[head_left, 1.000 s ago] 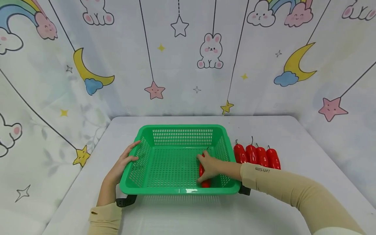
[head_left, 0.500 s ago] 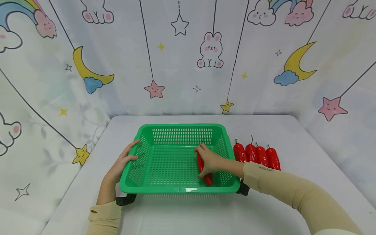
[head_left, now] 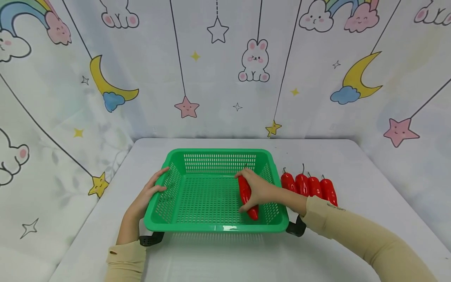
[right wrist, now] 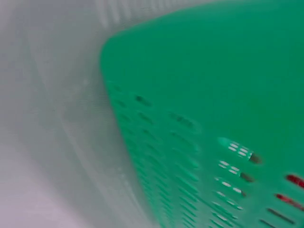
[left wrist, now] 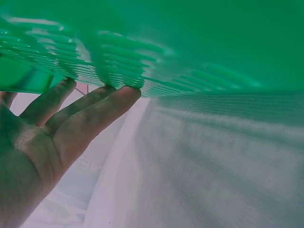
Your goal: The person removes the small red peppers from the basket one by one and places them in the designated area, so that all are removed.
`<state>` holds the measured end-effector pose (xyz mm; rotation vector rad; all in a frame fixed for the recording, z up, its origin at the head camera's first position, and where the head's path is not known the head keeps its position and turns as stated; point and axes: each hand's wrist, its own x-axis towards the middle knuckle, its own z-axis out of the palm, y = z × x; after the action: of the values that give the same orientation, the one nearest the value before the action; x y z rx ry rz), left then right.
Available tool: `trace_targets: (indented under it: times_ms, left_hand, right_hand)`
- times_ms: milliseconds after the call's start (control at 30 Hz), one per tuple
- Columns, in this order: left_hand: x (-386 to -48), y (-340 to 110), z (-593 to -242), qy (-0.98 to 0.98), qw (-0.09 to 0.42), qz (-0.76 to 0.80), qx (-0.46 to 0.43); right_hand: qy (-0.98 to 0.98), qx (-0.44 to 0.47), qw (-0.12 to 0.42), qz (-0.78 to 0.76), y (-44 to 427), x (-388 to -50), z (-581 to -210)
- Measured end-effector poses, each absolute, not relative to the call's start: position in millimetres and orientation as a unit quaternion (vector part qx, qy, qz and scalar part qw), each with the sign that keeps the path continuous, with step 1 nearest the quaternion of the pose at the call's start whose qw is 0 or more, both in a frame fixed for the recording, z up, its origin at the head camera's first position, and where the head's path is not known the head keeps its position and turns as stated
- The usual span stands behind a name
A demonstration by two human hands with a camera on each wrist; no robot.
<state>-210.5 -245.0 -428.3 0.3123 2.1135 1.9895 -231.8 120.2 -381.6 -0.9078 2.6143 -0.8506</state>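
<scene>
In the head view my right hand [head_left: 260, 189] holds a red chili pepper [head_left: 245, 190] inside the green plastic basket [head_left: 216, 228], near its right side. The fingers are at the stem end and the thumb is lower down. The pepper leans with its lower tip to the right. My left hand [head_left: 145, 196] rests on the basket's left side. In the left wrist view, the straight fingers [left wrist: 102, 114] of that hand touch the slotted wall. The right wrist view shows mostly the basket's outer wall [right wrist: 213, 71], with bits of red through the slots.
Several more red chili peppers [head_left: 302, 183] lie in a row on the white table [head_left: 211, 258], just right of the basket; the right forearm partly covers them. A patterned curtain [head_left: 225, 78] stands behind the table.
The right hand has shifted slightly up and right, and its sleeve has moved right. The pepper it holds has turned from nearly straight to slanted and risen somewhat. The left hand stays put.
</scene>
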Motion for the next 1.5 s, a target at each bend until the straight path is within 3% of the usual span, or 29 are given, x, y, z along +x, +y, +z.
trace_targets:
  times_ms: [1067, 1500]
  left_hand:
    - [-209, -244, -426, 0.721, 0.114, 0.676, 0.104]
    - [-210, -245, -427, 0.717, 0.114, 0.679, 0.108]
  right_hand:
    - [0.868, -0.302, 0.113, -0.379, 167, -216, -340]
    - [0.860, -0.284, 0.126, -0.406, 206, -211, -332]
